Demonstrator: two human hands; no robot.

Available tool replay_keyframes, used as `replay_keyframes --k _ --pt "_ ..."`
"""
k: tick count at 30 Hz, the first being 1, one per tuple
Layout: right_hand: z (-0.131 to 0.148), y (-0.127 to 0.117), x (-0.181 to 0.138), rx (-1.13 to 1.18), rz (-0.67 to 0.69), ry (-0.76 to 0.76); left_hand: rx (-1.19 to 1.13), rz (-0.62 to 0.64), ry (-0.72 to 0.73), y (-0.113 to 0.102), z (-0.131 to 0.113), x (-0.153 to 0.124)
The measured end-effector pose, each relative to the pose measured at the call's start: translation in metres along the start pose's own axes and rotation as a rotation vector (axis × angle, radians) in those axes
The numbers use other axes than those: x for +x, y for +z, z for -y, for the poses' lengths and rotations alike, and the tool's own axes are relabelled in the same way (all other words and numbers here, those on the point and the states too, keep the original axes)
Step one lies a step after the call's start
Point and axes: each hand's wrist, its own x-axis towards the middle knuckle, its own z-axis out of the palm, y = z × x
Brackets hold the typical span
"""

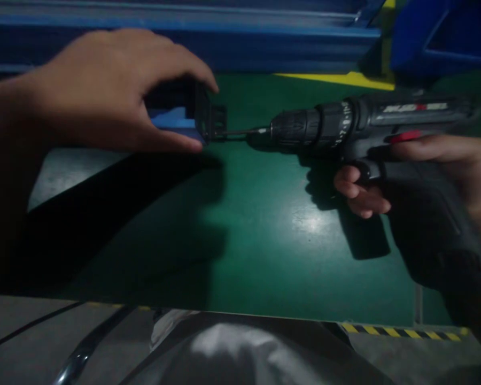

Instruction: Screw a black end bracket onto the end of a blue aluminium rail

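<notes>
My right hand (436, 166) wraps round the grip of a black cordless drill (312, 125), its thumb beside the red switch. The drill lies on its side in the air, pointing left. A long thin bit (244, 131) runs from its chuck to the end of a dark plastic housing (202, 115). Thumb and fingers of my left hand (116, 96) grip that housing from both sides. Something blue shows inside the housing, between thumb and fingers. Whether the bit's tip sits on a screw is too dark to make out.
Beneath both hands is a green work surface (264, 256), its near edge marked partly with yellow-black tape (404, 332). A blue rail (244, 45) runs along the back. At the far right stands a blue bin (449, 37). A chair's metal tube (80, 358) shows below left.
</notes>
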Motion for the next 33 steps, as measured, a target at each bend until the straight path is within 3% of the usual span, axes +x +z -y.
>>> replay_keyframes --k 4,10,23,33 --pt "-0.002 -0.005 0.002 0.077 0.103 0.036 0.021 -0.018 0.072 0.000 -0.004 -0.003" --pt "-0.003 -0.006 0.003 0.143 0.156 0.034 -0.027 -0.034 0.149 0.001 -0.001 -0.005" --pt "-0.009 -0.013 0.007 0.227 0.294 -0.005 -0.051 0.080 0.069 -0.004 -0.007 -0.003" --pt "-0.011 -0.015 0.006 0.206 0.271 0.001 -0.105 0.095 -0.030 -0.010 -0.016 -0.002"
